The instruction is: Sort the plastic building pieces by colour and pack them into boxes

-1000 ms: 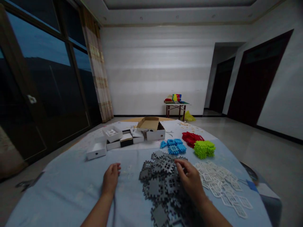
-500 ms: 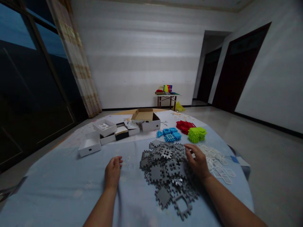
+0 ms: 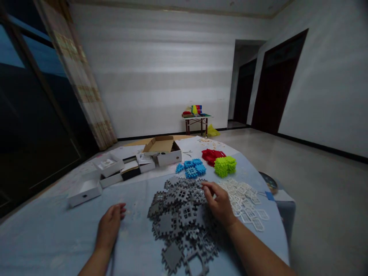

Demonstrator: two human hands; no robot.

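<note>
My left hand [image 3: 109, 222] rests on the blue cloth left of the grey pile, its fingers loosely curled and a little apart, with nothing visible in them. My right hand [image 3: 219, 201] hovers at the upper right edge of the heap of grey notched plastic pieces [image 3: 166, 223]. Its index finger and thumb are apart, and no piece shows between them. White open-frame pieces [image 3: 241, 195] lie beside it on the right. Beyond the grey heap are blue pieces [image 3: 191, 168], a red cluster [image 3: 212, 156] and a lime-green block of pieces [image 3: 225, 166].
Open white boxes [image 3: 86, 188] stand at the left, beside a dark-sided box [image 3: 130, 170] and a larger open carton [image 3: 169, 156]. A stool-like seat [image 3: 283, 203] is past the table's right edge. A small table [image 3: 197, 117] stands by the far wall.
The camera view has turned right, so the table, pieces and both hands appear further left. Both hands keep nearly the same poses and places over the table.
</note>
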